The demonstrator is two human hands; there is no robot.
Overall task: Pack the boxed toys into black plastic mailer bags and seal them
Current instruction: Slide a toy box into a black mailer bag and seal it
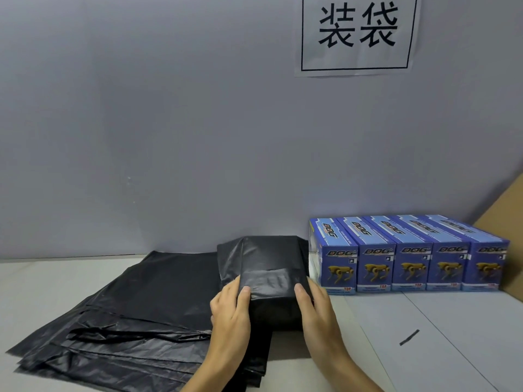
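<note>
A boxed toy wrapped in a black mailer bag (pixel 268 264) lies on the table in front of me, its flap folded over the top. My left hand (pixel 230 309) grips its left side, thumb on the flap. My right hand (pixel 315 306) holds its right side, thumb on the top edge. A stack of flat black mailer bags (pixel 127 321) is spread out to the left. Several blue boxed toys (pixel 410 258) printed with a yellow robot dog stand in a row at the right, against the wall.
A grey wall with a paper sign (pixel 358 33) rises behind the white table (pixel 424 321). A small black strip (pixel 409 337) lies on the table at the right. A brown cardboard piece (pixel 506 227) leans at the far right.
</note>
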